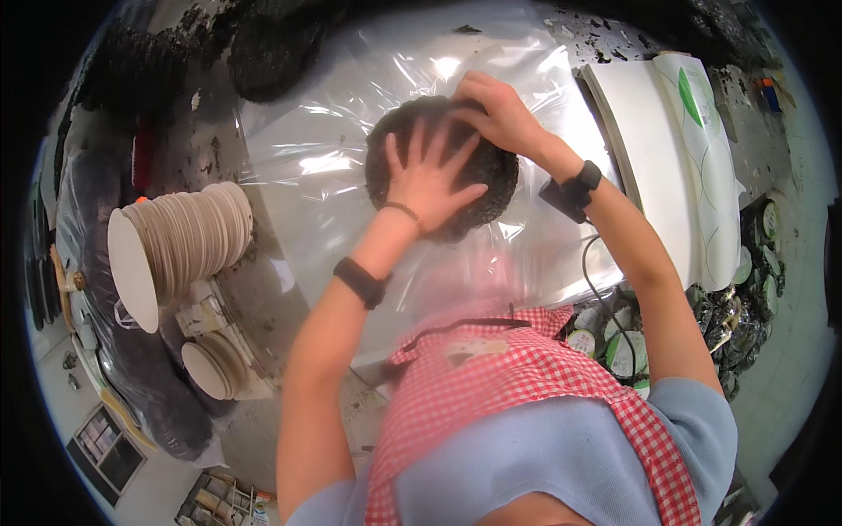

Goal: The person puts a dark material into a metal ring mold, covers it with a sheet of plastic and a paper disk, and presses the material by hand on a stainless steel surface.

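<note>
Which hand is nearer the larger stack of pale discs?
Left. The left hand is spread over the dark round mass, right of the stack; the right hand is farther right.

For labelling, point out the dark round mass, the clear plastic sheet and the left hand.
Dark round mass [495, 182], head view, right side.
Clear plastic sheet [307, 215], head view, left part.
Left hand [425, 188], head view, its back.
</note>
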